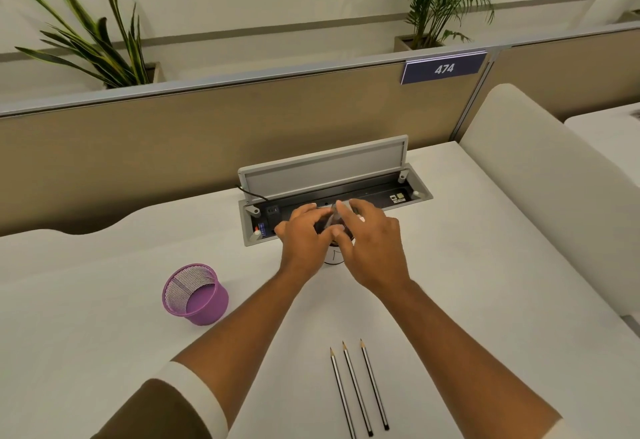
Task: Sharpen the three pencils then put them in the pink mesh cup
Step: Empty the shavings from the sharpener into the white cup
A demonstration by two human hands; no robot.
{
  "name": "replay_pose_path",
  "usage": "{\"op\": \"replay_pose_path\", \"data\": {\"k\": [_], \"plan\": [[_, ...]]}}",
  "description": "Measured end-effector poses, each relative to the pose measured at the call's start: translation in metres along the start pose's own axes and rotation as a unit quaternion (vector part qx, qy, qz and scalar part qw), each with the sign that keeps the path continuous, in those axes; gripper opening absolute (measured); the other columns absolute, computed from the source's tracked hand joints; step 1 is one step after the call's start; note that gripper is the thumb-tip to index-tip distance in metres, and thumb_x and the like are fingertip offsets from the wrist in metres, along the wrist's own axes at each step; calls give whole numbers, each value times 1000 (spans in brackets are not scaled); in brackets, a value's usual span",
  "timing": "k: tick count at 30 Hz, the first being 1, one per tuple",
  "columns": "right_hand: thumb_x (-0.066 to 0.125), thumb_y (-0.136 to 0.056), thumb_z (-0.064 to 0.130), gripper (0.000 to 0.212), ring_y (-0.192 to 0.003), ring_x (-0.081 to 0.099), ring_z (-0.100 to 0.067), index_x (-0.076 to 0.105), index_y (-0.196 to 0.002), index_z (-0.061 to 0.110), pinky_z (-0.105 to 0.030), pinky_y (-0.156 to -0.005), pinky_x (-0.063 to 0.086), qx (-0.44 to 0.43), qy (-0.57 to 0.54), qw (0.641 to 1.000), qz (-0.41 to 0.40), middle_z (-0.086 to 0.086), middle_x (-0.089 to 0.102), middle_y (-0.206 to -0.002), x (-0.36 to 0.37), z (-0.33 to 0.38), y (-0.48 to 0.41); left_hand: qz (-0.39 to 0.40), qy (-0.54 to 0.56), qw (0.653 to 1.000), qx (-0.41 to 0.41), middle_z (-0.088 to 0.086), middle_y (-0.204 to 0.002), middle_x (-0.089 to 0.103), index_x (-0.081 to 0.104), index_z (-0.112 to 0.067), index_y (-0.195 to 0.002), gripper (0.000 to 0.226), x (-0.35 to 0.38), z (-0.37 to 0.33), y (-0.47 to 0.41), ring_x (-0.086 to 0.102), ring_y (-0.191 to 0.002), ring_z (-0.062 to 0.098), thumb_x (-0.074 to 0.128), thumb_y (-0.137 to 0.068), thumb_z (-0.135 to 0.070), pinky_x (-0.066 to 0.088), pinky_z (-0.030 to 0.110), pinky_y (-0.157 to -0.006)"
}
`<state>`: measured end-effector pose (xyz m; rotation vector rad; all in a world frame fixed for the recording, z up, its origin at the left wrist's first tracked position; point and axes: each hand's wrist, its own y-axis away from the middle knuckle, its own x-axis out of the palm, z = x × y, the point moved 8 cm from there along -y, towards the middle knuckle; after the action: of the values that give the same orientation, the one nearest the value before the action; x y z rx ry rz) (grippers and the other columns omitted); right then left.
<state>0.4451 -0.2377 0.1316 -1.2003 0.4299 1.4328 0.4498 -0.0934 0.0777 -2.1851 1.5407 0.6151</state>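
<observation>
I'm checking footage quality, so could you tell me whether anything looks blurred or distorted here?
Head view: the hands and the object they cover are motion-smeared; the pencils and cup are sharp; the partition bows from wide-angle distortion.

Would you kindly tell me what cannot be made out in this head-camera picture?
- Object under both hands: the left hand and right hand cover it; only a white base shows.
- Three pencils: two back ends are cut off by the bottom edge.
- Socket box labels: too small to read.
- Pink mesh cup: its wall hides part of the inside.
</observation>
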Motion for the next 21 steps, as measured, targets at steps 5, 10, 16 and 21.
{"op": "replay_pose_path", "data": {"k": [5, 10, 16, 21], "plan": [[63, -98, 41, 75, -114, 61, -16, 25, -160, 25, -38, -100, 41, 6, -58, 998, -34, 0, 66, -131, -6, 3, 1, 2, 1, 1000, -12, 5, -149, 63, 74, -26, -132, 37, 0, 4, -2, 45, -143, 30, 77, -96, -36, 21, 35, -103], [51, -99, 55, 60, -139, 49, -28, 44, -153, 28, -53, -109, 38, 17, 3, 1000, 13, -6, 47, -157, 0, 4, 1, 3, 8, 1000, 12, 5, -145, 65, 75, -27, -129, 34, -1, -5, -1, 43, -143, 29, 77, -96, -33, 20, 40, -103], [58, -98, 50, 69, -130, 57, -26, 37, -156, 20, -50, -110, 39, 106, -87, 991, 14, -6, 60, -145, 2, -6, -7, 2, -3, 1000, 20, 3, -141, 69, 76, -24, -130, 31, -4, -10, -1, 44, -144, 25, 74, -99, -29, 18, 36, -104], [62, -98, 45, 50, -116, 66, -25, 56, -140, 20, -47, -108, 46, 135, -94, 985, 41, -4, 69, -130, 6, -8, -14, 6, -5, 999, 43, 0, -133, 74, 76, -24, -129, 30, -6, -14, 2, 49, -142, 23, 74, -99, -29, 17, 36, -104]]}}
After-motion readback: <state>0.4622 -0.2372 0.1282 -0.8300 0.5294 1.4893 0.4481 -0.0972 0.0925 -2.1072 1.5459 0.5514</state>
